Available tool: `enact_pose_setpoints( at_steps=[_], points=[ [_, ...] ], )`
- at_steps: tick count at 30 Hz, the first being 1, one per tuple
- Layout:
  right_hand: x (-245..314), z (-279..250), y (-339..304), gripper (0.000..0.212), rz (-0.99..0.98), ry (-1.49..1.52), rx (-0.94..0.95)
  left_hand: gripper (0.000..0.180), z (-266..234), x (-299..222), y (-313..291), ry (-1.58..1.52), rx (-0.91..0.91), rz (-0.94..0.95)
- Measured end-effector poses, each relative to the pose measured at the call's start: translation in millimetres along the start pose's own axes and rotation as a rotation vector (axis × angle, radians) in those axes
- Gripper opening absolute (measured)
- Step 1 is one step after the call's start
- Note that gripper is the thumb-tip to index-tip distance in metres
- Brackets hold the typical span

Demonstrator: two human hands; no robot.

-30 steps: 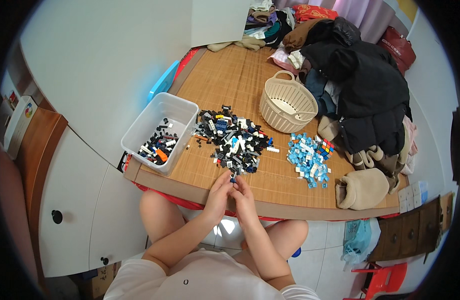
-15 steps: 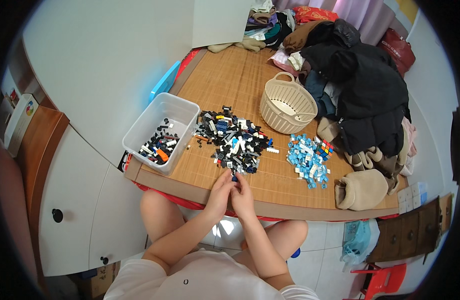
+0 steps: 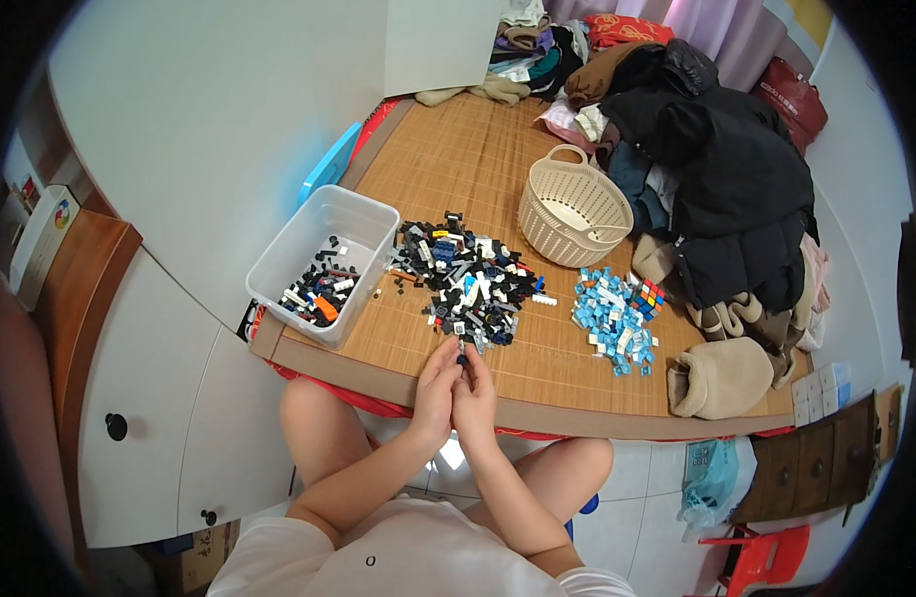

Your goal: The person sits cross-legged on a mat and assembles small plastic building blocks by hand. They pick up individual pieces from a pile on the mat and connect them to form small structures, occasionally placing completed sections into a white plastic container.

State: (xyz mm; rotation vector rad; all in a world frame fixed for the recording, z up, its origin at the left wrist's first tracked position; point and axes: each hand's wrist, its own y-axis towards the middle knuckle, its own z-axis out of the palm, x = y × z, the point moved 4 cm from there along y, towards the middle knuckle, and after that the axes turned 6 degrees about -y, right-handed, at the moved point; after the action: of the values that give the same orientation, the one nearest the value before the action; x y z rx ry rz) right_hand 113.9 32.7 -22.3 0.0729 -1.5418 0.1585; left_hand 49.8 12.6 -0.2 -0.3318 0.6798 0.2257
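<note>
Left hand (image 3: 434, 400) and right hand (image 3: 474, 403), fingertips closed together, pinch a small dark piece (image 3: 463, 360) above the mat's (image 3: 557, 363) near edge; a slipped pinch could lose it among the mixed brick pile (image 3: 473, 289) just beyond.

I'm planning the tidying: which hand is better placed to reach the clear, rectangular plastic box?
Probably the left hand: the clear box stands leftward, and the right hand is farther away. Both meet at a small dark block.
</note>
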Motion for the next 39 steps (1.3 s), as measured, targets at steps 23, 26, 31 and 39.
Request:
enact_pose_setpoints(
  at_steps=[23, 26, 31, 39],
  points=[
    [72.4, 36.4, -19.5, 0.047, -0.041, 0.272, 0.138, 0.046, 16.4, -65.8, -22.9, -0.068, 0.053, 0.215],
    [82.1, 54.1, -16.7, 0.046, -0.101, 0.237, 0.179, 0.047, 18.0, -91.2, -27.2, -0.078, 0.052, 0.248],
    [115.1, 92.1, -19.2, 0.049, -0.029, 0.350, 0.337, 0.050, 12.0, -136.6, -31.3, -0.053, 0.063, 0.379],
    [110.2, 146.6, -9.2, 0.046, -0.111, 0.267, 0.441, 0.050, -12.9, -181.3, -30.8, -0.002, 0.009, 0.484]
  ],
)
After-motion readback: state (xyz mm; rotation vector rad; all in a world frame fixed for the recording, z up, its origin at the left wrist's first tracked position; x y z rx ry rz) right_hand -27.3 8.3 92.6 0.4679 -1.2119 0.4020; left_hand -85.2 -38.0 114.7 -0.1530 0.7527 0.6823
